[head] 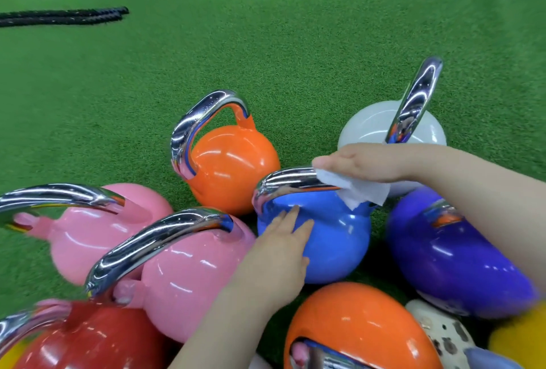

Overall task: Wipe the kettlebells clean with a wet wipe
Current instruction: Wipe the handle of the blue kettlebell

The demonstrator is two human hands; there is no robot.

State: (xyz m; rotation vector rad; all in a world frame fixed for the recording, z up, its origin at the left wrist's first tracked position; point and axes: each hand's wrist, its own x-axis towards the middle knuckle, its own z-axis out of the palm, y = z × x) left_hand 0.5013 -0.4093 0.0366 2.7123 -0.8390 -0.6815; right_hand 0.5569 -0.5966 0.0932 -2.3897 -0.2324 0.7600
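Chrome was being wiped on the handle (291, 181) of the blue kettlebell (328, 238), which stood on the green turf (266, 43) among other kettlebells. The white wet wipe (357, 190) was pressed onto that handle under the right hand (363, 163); whether its grip was curled could not be told. The left hand (280, 246) was laid flat, fingers straight, against the blue body. The bell was judged heavy, glossy and slippery, best steadied by its handle; the wipe, soft and limp.

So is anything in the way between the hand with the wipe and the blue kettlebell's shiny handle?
Nothing visible is. The right hand already presses the wet wipe against the chrome handle of the blue kettlebell. The left hand rests flat on the blue body, below the handle, not in the wipe's path.
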